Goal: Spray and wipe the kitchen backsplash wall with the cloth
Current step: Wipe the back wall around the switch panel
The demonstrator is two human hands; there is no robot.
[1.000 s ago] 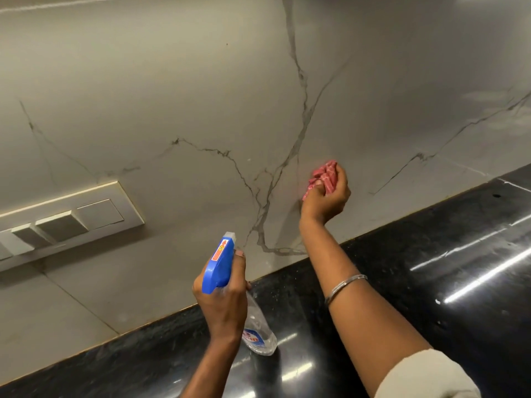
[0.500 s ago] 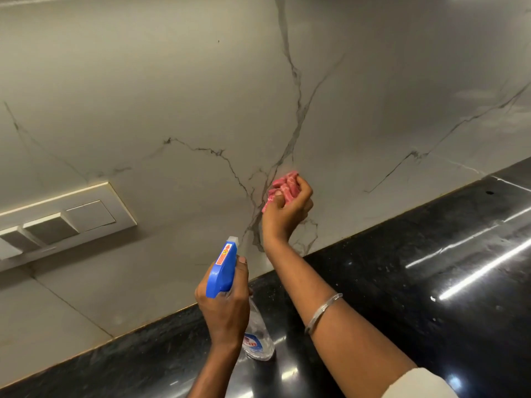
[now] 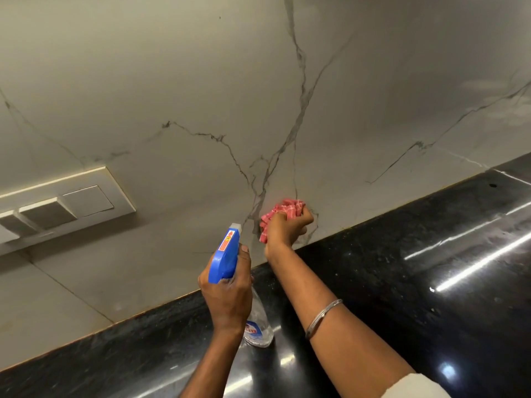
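Marble backsplash wall (image 3: 172, 81), right hand (image 3: 287, 229) clenching pink cloth (image 3: 283, 209) against it, left hand (image 3: 227, 294) gripping spray bottle (image 3: 224, 254)

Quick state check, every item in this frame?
Cloth: bunched, gripped by right hand, against wall just above counter.
Bottle: held by left hand, nozzle toward wall.
Switch panel: mounted on wall, left; switch positions unclear.

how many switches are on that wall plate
3 on the switch plate: a flat switch at its right end, a raised switch beside it, a third switch cut by the picture's edge. More may be hidden.
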